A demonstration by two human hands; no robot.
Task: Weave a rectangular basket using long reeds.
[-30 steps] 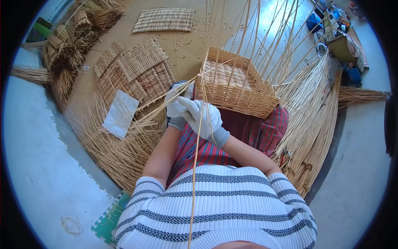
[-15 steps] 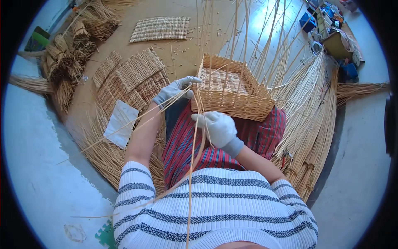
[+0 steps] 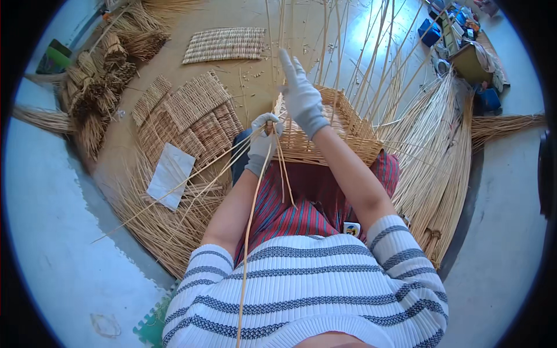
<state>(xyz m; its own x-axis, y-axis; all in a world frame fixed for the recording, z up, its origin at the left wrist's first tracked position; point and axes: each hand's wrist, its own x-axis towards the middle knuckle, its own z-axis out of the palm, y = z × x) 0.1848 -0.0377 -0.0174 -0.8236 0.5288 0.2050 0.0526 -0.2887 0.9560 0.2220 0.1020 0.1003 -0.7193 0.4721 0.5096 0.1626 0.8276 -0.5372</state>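
Observation:
A rectangular woven basket (image 3: 348,142) rests on my lap, long thin stakes rising from it. My left hand (image 3: 262,142), in a pale glove, is closed on loose cane strands (image 3: 252,211) at the basket's near-left corner; the strands trail down across my striped clothing. My right hand (image 3: 301,93), also gloved, is raised over the left side of the basket with its fingers stretched out, beside the upright stakes. Its arm hides part of the basket's front.
Woven panels (image 3: 194,101) lie on the floor to the left, with a white sheet (image 3: 170,174). Reed bundles (image 3: 101,81) are piled at the upper left, long pale reeds (image 3: 435,168) spread at the right, and blue containers (image 3: 429,33) and clutter stand at the upper right.
My right hand has risen from below the basket's corner to above it, fingers extended. My left hand has shifted slightly down and rightward from a half second ago, still with strands.

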